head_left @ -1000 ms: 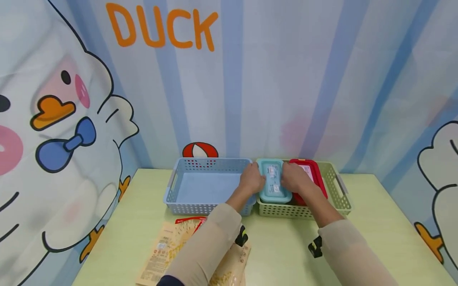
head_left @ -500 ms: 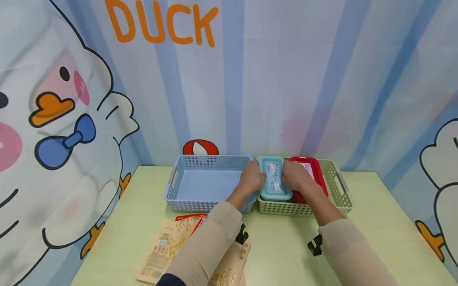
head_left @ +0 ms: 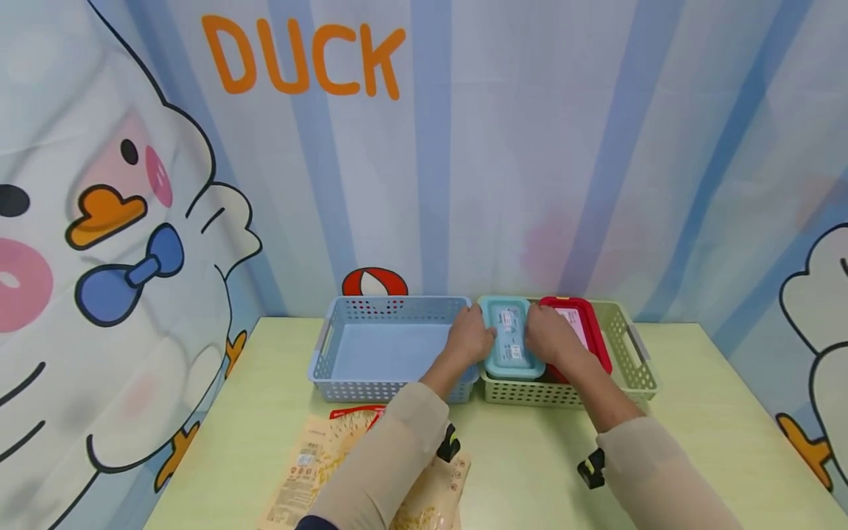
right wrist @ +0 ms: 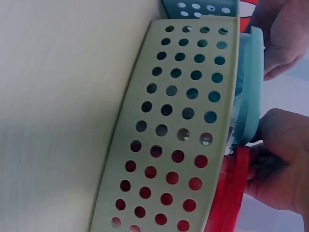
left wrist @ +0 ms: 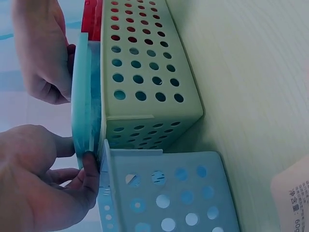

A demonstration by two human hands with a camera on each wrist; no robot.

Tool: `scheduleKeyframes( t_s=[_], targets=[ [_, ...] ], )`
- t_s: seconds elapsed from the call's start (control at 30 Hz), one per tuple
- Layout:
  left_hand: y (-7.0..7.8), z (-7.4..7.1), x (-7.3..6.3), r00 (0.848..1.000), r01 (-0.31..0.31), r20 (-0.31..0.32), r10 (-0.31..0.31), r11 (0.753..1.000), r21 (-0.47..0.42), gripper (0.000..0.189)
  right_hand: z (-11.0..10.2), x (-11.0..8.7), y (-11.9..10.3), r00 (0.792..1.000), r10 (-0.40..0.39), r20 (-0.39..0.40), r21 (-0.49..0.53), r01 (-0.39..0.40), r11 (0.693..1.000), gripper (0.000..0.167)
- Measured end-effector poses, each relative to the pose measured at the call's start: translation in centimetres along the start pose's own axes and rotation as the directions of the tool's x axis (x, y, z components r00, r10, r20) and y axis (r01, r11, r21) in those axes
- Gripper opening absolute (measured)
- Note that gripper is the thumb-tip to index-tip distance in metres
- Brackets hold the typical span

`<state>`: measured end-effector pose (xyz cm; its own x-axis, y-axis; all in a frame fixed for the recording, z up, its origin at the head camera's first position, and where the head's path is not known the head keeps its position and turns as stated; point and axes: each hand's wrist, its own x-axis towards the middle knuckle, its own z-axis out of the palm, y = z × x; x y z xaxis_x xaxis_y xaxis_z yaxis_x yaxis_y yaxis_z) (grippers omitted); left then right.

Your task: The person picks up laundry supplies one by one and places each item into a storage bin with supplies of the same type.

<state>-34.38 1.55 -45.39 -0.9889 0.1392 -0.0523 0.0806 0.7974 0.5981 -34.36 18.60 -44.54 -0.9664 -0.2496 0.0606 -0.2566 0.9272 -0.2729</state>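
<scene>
A teal lidded food container (head_left: pixel 513 342) with stickers on its lid sits in the left end of the green basket (head_left: pixel 530 391). My left hand (head_left: pixel 469 337) grips its left edge; in the left wrist view the thumb and fingers of this left hand (left wrist: pixel 53 179) pinch the lid's rim. On the opposite edge is my right hand (head_left: pixel 553 335). Fingers of that right hand (right wrist: pixel 285 159) curl into the gap beside a red-lidded container (right wrist: pixel 234 188), partly hidden behind the basket wall in the right wrist view. From above, the red lid (head_left: pixel 586 324) lies just right of the teal one.
A blue perforated basket (head_left: pixel 391 353) stands against the green one's left side. Tan printed packages (head_left: pixel 318 471) with red edging lie in front of it, partly under my left sleeve. Behind the table (head_left: pixel 530 471) hangs a printed duck curtain (head_left: pixel 503 147).
The head view tilts slightly, shifting the whole scene. My hands stay at the teal container's two sides, and the container keeps its place in the basket.
</scene>
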Motion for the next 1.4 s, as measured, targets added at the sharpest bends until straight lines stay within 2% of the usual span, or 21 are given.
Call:
scheduleKeyframes(
  t_s=[0.2,0.33,0.43,0.6,0.7,0.77,0.9,1.0,1.23,1.37,1.4],
  targets=[
    [0.6,-0.1,-0.7,0.999,-0.038,-0.028,0.040,0.997,0.067,0.052,0.2,-0.8,-0.2,0.997,0.063,-0.034,0.033,-0.062,0.998,0.055],
    [-0.2,0.3,-1.1,0.994,-0.066,-0.080,0.078,0.988,0.143,0.048,0.5,-1.0,-0.3,0.996,0.062,-0.064,0.064,-0.058,0.996,0.050],
    [-1.2,0.2,-1.2,0.987,-0.112,-0.103,0.123,0.987,0.112,0.050,0.5,-1.1,-0.3,0.994,0.028,-0.102,0.071,-0.021,0.997,0.045],
    [-2.8,-1.8,-2.0,0.975,-0.210,-0.088,0.204,0.976,-0.065,0.049,0.1,-1.4,-0.4,0.995,0.005,-0.103,0.106,0.006,0.994,0.057],
    [-3.7,-3.6,-2.8,0.968,-0.252,-0.049,0.248,0.958,-0.134,0.049,-0.4,-1.7,-0.7,0.995,-0.022,-0.096,0.135,0.035,0.990,0.061],
    [-4.3,-4.8,-3.3,0.958,-0.285,-0.016,0.286,0.949,-0.134,0.049,-0.8,-2.0,-0.9,0.995,-0.047,-0.091,0.151,0.060,0.987,0.060],
    [-5.5,-6.4,-4.7,0.925,-0.372,0.059,0.376,0.926,-0.062,0.047,-1.0,-3.1,-1.7,0.991,-0.119,-0.067,0.170,0.129,0.977,0.059],
    [-6.6,-7.2,-5.8,0.902,-0.417,0.110,0.417,0.909,-0.028,0.047,-1.0,-3.9,-2.7,0.979,-0.194,-0.056,0.170,0.201,0.965,0.062],
    [-8.5,-8.2,-9.1,0.862,-0.460,0.226,0.454,0.888,-0.028,0.041,-1.2,-5.1,-5.1,0.938,-0.339,-0.075,0.216,0.348,0.912,0.059],
    [-9.5,-8.3,-10.9,0.839,-0.468,0.309,0.448,0.884,-0.013,0.037,-1.4,-5.8,-6.2,0.923,-0.382,-0.043,0.240,0.380,0.893,0.057],
    [-9.8,-8.3,-11.2,0.837,-0.467,0.322,0.442,0.884,0.001,0.037,-1.4,-5.9,-6.4,0.920,-0.390,-0.037,0.250,0.386,0.888,0.056]
  ],
)
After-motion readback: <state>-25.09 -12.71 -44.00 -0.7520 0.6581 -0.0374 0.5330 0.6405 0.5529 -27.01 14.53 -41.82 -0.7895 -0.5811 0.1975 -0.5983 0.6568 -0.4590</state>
